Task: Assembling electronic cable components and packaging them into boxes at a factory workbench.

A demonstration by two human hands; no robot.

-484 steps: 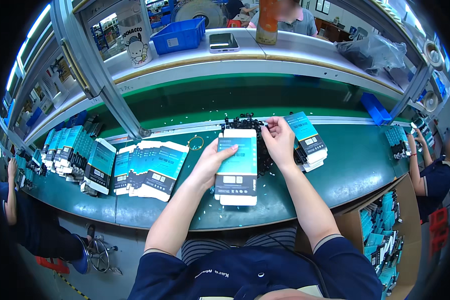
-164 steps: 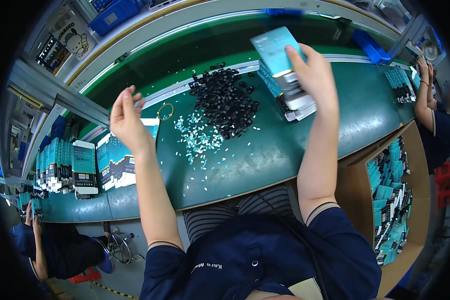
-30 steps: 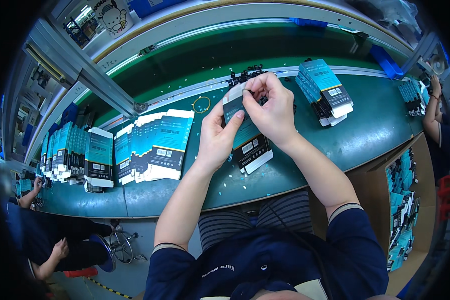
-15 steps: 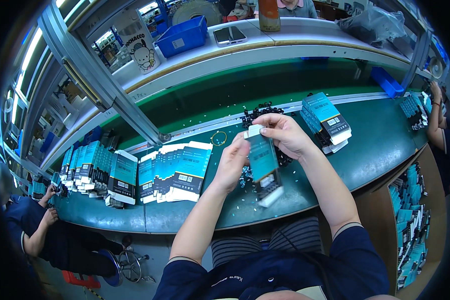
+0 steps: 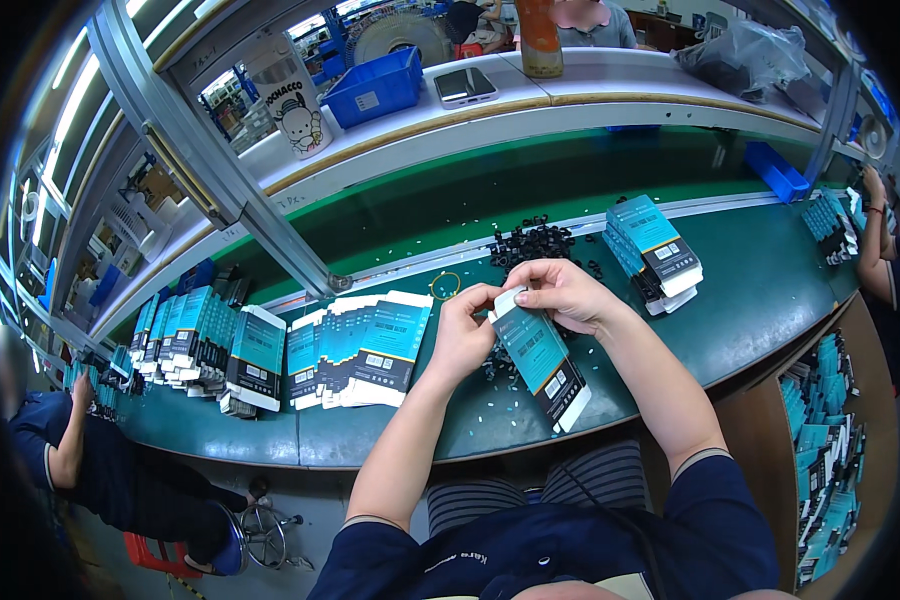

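A teal and black carton (image 5: 541,361) slants down in front of me, its white-flapped top end between my hands. My left hand (image 5: 464,335) is closed on the upper left edge by thumb and fingers. At the top flap, my right hand (image 5: 562,296) pinches the carton, thumb on the near side. Just beyond my hands lies a heap of small black parts (image 5: 530,243), partly hidden by them. To the right stands a stack of similar cartons (image 5: 648,240). Flat cartons (image 5: 362,345) lie fanned out left of my left hand.
More carton stacks (image 5: 185,335) stand farther left on the green table (image 5: 450,440). A cardboard box (image 5: 765,440) of cartons sits at lower right. A metal post (image 5: 240,190) and raised shelf (image 5: 410,150) border the back. Co-workers (image 5: 80,450) sit at both sides.
The carton's lower end has swung right and the carton is steadier. My left hand has moved up to its top edge, closer to my right hand. The whole view has shifted slightly.
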